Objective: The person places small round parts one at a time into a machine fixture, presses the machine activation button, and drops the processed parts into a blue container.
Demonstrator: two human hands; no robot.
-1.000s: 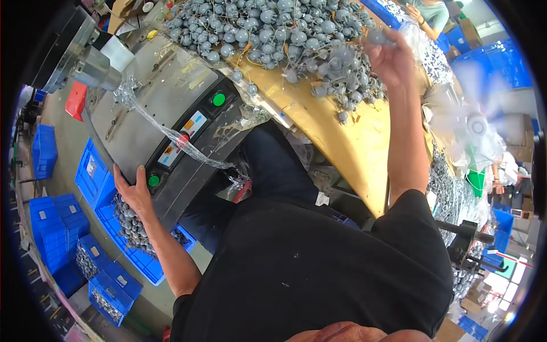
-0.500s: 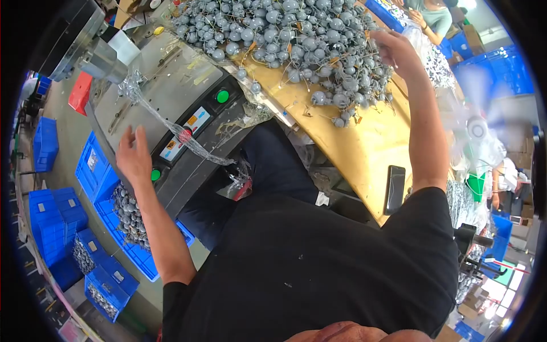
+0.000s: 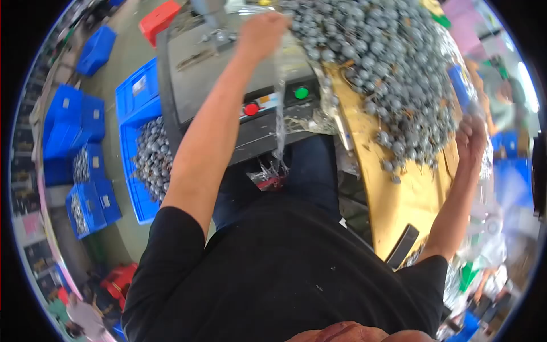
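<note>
My left hand (image 3: 263,34) is closed at the top of the machine (image 3: 222,80), beside the left edge of a pile of grey balls (image 3: 376,51). Whatever its fingers hold is too blurred to make out. A strip of clear plastic film (image 3: 280,108) hangs from near that hand, past the red button (image 3: 251,109) and green button (image 3: 301,92), down to my lap. My right hand (image 3: 472,134) is at the right side of the pile, fingers curled, by shiny plastic at the table's edge; its contents are unclear.
A black phone (image 3: 402,246) lies on the yellow table (image 3: 393,199). On the left, a blue crate (image 3: 137,194) holds grey balls, with more blue crates (image 3: 68,122) beyond. A red object (image 3: 159,20) stands behind the machine. Other people are at the right edge.
The view has turned. My left hand has gone from the machine's near left side to its far side by the pile and closed. My right hand has moved from over the pile to its right edge.
</note>
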